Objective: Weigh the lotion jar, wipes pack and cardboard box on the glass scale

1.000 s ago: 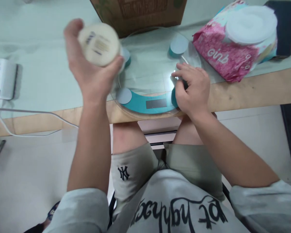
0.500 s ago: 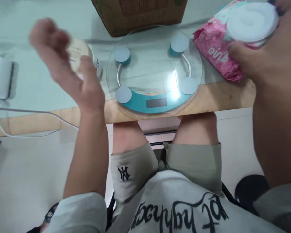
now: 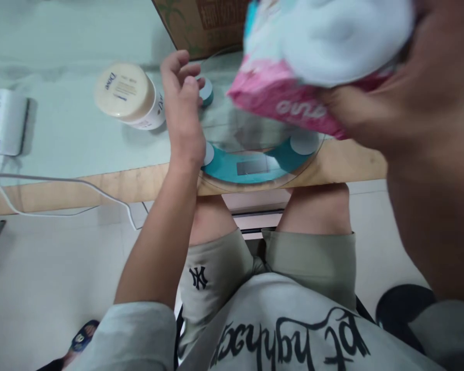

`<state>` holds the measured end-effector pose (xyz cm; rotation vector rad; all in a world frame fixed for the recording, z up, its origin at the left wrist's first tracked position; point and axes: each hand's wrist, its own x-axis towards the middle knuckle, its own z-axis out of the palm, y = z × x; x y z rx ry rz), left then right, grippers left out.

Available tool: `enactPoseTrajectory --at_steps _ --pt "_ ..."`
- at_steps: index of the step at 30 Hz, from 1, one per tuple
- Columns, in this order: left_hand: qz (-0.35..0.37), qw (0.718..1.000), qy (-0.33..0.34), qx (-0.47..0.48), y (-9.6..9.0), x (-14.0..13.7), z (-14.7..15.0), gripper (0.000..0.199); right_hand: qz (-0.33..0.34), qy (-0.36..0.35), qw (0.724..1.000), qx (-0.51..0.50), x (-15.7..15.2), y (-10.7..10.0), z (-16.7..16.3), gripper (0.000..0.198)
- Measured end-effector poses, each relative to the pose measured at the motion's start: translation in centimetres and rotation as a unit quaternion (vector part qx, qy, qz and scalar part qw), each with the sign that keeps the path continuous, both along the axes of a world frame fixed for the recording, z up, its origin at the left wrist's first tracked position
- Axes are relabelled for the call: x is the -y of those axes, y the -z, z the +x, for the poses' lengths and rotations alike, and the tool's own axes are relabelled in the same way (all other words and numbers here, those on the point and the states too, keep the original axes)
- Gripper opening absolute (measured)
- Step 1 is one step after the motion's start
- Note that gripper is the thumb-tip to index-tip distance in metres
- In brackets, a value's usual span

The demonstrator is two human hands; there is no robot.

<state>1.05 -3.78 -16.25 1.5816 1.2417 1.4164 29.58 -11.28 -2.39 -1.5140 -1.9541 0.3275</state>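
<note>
A pink and white pack of wet wipes (image 3: 270,93) with a round white lid is gripped in my right hand (image 3: 390,108), which is blurred and raised over the right part of a round glass bathroom scale (image 3: 251,167). The pack hides much of the glass. My left hand (image 3: 183,108) is at the scale's left edge, fingers loosely curled and apart, nothing in it; whether it touches the glass I cannot tell. To its left, a cream-lidded Dove jar (image 3: 126,93) is on the table.
A brown cardboard box (image 3: 209,26) stands at the back. At the far left lies a white device (image 3: 7,121), with a white cable (image 3: 77,180) hanging over the wooden table edge (image 3: 147,188). Below, a person's foot in a sandal (image 3: 84,335) shows on the floor.
My right hand has lifted the wipes pack and carried it left, over the scale. My left hand has moved right, from above the Dove jar to the scale's left edge.
</note>
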Motion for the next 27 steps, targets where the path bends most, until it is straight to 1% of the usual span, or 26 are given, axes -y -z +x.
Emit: enactPoseTrajectory --at_steps 1,2,3,4,5,6,7,8,9,10,11,12,14,16,17,19,21,23,24,25,26,27 --pt "-0.015 1.0 -0.003 0.005 0.2 -0.2 -0.2 0.11 0.008 -0.039 0.998 0.055 -0.4 -0.2 -1.5 0.063" --pt "-0.022 1.0 -0.004 0.01 0.2 -0.3 -0.2 0.109 -0.003 -0.081 0.992 0.092 -0.9 -0.2 -2.8 0.068" --pt "-0.02 1.0 -0.003 0.014 -0.1 -0.1 -0.2 0.103 -0.023 -0.119 0.985 0.122 -1.4 0.0 -3.6 0.077" --pt "-0.002 1.0 0.0 0.016 -0.5 0.2 -0.1 0.093 -0.041 -0.156 0.979 0.128 -1.9 0.4 -3.9 0.085" --pt "0.033 0.999 0.009 0.012 -1.0 0.7 0.1 0.082 -0.049 -0.19 0.974 0.117 -2.2 1.0 -3.9 0.091" --pt "0.074 0.997 0.026 0.005 -1.6 1.1 0.3 0.073 -0.041 -0.223 0.97 0.086 -2.4 1.8 -3.5 0.093" --pt "0.112 0.992 0.049 -0.014 -2.3 1.6 0.5 0.065 -0.021 -0.249 0.968 0.034 -2.4 2.8 -2.9 0.088" --pt "0.139 0.986 0.075 -0.044 -2.9 2.1 0.7 0.059 0.002 -0.256 0.966 -0.027 -2.2 3.8 -2.1 0.082" --pt "0.15 0.981 0.096 -0.081 -3.5 2.5 0.8 0.055 0.02 -0.247 0.965 -0.092 -1.8 4.9 -1.3 0.07" --pt "0.147 0.976 0.108 -0.119 -3.9 2.9 0.9 0.053 0.01 -0.185 0.972 -0.144 -1.4 6.1 -0.7 0.06" --pt "0.132 0.973 0.112 -0.153 -4.3 3.1 0.9 0.052 -0.003 -0.087 0.986 -0.145 -0.9 7.3 -0.2 0.055" --pt "0.118 0.97 0.109 -0.18 -4.6 3.3 0.8 0.052 -0.046 -0.021 0.993 -0.109 -0.4 8.3 0.1 0.055" --pt "0.103 0.971 0.103 -0.191 -4.9 3.5 0.7 0.061 -0.072 0.012 0.994 -0.085 0.3 10.1 0.4 0.06" --pt "0.1 0.973 0.109 -0.178 -4.9 3.5 0.5 0.067 -0.076 0.005 0.994 -0.075 0.6 11.0 0.3 0.062" --pt "0.102 0.973 0.111 -0.173 -4.9 3.5 0.5 0.067 -0.072 0.003 0.995 -0.073 0.7 11.2 0.3 0.061" --pt "0.109 0.974 0.111 -0.167 -4.5 3.3 0.4 0.059 -0.061 0.006 0.996 -0.072 0.7 10.8 0.4 0.06" --pt "0.12 0.974 0.107 -0.156 -3.9 3.0 0.3 0.052 -0.024 0.016 0.997 -0.074 0.7 9.6 0.5 0.061" --pt "0.139 0.976 0.099 -0.135 -3.0 2.6 0.1 0.059 0.034 -0.003 0.998 -0.06 0.5 7.6 0.2 0.069" --pt "0.147 0.977 0.093 -0.123 -2.5 2.4 0.0 0.067 0.053 -0.025 0.997 -0.04 0.2 6.5 -0.3 0.074" --pt "0.151 0.978 0.087 -0.116 -2.2 2.2 0.0 0.073 0.073 -0.071 0.995 -0.021 -0.1 5.5 -0.9 0.083" --pt "0.145 0.98 0.082 -0.11 -2.0 2.1 0.0 0.076 0.05 -0.111 0.993 0.003 -0.6 4.5 -1.7 0.091" --pt "0.128 0.983 0.077 -0.102 -1.9 2.0 0.0 0.076 0.012 -0.128 0.991 0.028 -1.0 3.6 -2.6 0.094"
